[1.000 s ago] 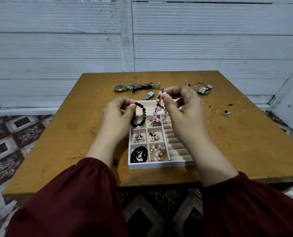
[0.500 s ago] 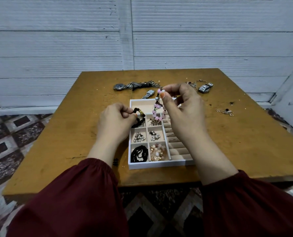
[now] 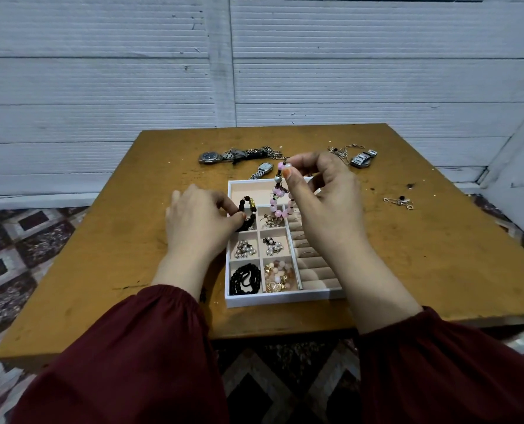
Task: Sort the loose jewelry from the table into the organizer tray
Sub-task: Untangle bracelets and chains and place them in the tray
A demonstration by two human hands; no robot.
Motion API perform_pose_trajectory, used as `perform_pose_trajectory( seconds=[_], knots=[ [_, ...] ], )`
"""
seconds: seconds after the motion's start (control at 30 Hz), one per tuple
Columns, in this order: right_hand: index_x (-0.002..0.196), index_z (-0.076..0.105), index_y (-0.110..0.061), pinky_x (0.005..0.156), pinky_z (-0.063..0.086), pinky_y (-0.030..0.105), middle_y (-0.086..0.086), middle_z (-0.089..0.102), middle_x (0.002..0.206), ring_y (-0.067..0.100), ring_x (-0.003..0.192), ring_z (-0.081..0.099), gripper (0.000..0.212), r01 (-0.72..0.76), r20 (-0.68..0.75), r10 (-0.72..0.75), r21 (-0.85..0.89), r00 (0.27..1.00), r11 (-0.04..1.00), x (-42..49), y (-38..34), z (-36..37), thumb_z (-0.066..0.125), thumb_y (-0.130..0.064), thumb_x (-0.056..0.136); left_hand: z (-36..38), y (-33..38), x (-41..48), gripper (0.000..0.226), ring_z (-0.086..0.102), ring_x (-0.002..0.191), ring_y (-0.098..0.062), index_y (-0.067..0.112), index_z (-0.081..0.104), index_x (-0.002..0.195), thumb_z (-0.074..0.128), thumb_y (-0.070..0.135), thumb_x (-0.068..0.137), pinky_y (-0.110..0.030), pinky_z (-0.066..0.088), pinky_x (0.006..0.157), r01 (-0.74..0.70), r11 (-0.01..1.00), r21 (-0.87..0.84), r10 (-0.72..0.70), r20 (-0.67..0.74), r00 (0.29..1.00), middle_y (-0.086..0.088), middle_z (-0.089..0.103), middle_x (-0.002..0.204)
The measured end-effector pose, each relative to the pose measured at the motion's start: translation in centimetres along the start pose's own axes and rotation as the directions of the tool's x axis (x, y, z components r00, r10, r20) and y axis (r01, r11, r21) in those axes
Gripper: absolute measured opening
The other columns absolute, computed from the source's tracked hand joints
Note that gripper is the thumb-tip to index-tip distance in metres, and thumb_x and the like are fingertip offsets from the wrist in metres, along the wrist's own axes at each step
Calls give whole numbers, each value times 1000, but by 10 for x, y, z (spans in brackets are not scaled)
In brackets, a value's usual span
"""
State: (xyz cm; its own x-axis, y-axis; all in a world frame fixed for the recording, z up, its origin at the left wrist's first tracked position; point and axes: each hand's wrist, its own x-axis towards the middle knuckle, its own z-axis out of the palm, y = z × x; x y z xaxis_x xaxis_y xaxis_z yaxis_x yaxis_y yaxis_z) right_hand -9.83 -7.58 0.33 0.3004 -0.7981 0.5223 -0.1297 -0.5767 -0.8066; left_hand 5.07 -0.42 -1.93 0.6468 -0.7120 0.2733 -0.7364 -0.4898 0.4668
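Tray (image 3: 279,300) sits mid-surface (image 3: 101,240). Right hand (image 3: 324,203) grip pinches pink bead bracelet (image 3: 277,206) by its top, the strand dangling over the tray's upper middle cells. Left hand (image 3: 199,228) grip pinches black bead bracelet (image 3: 248,206) at the tray's upper-left cells. Watches (image 3: 207,157) lie beyond the tray.

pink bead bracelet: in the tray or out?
Out. The pink bead bracelet dangles, pinched by the right hand, over the organizer tray; cannot tell whether its lowest beads touch it.
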Motion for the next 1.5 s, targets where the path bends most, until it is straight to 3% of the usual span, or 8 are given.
perform_pose_trajectory(
  seconds=[0.27, 0.43, 0.63, 0.77, 0.9, 1.13, 1.33, 1.5],
  knots=[
    [90, 64, -29, 63, 45, 20, -8, 62, 90, 0, 66, 50, 4, -2, 8, 2, -2, 1000, 1000, 0, 1, 2, 63, -25, 89, 7, -4, 6, 56, 30, 111, -20, 43, 42, 137, 62, 32, 86, -31, 21, 85, -100, 988, -119, 117, 149, 982, 8, 49, 132],
    [90, 63, -30, 62, 45, 19, -6, 63, 90, 1, 67, 53, 6, 7, 7, -7, 3, 1000, 1000, -1, 1, 3, 64, -24, 88, 11, 0, 5, 42, 26, 107, -16, 46, 56, 122, 56, 18, 90, -33, 25, 93, -63, 957, -284, 114, 169, 979, 4, 43, 111],
    [88, 61, -32, 59, 42, 15, -6, 63, 91, -1, 64, 51, 6, -6, 8, 6, -2, 1000, 1000, 0, 0, 2, 64, -26, 89, 4, -2, 5, 15, 30, 103, -12, 34, 66, 100, 61, 26, 88, -30, 24, 87, -152, 955, -255, 162, 20, 987, 27, 46, 84],
    [89, 63, -29, 55, 38, 8, -4, 63, 91, -3, 62, 50, 4, -15, 11, 15, 0, 1000, 1000, -1, -2, 2, 64, -25, 89, -2, -4, 1, 13, 36, 106, -18, 33, 68, 97, 64, 29, 86, -32, 25, 89, -147, 956, -253, 151, -3, 989, 19, 58, 83],
    [90, 64, -24, 51, 38, 4, 0, 62, 92, -8, 64, 52, 4, -4, 11, 4, 18, 1000, 1000, -3, -6, 1, 64, -20, 90, -9, 0, -3, 19, 29, 101, -11, 32, 72, 87, 61, 17, 84, -31, 27, 96, -126, 943, -310, 127, -14, 992, 24, 43, 78],
    [88, 62, -31, 57, 41, 11, -6, 63, 90, -2, 66, 51, 8, 3, 6, -3, -4, 1000, 1000, -2, -2, 2, 64, -23, 89, -9, -9, 1, 20, 60, 100, -18, 49, 67, 70, 61, 30, 68, -46, 45, 94, -120, 953, -278, 160, 127, 979, 28, 66, 70],
    [88, 62, -33, 58, 42, 14, -5, 63, 90, 0, 64, 51, 6, 4, 1, -4, -1, 1000, 1000, -1, 0, 2, 64, -27, 89, -12, -6, 1, 6, 27, 99, -16, 35, 65, 79, 71, 33, 76, -32, 21, 82, -124, 992, -2, 123, 93, 988, 7, 46, 92],
    [91, 64, -26, 55, 43, 10, -2, 63, 92, -3, 65, 53, 5, -3, 2, 3, 22, 1000, 1000, 0, 0, 0, 64, -22, 89, -8, 1, -1, 10, 27, 104, -18, 33, 64, 79, 63, 42, 82, -33, 19, 81, -87, 996, -17, 88, 109, 990, 5, 46, 99]
  ],
)
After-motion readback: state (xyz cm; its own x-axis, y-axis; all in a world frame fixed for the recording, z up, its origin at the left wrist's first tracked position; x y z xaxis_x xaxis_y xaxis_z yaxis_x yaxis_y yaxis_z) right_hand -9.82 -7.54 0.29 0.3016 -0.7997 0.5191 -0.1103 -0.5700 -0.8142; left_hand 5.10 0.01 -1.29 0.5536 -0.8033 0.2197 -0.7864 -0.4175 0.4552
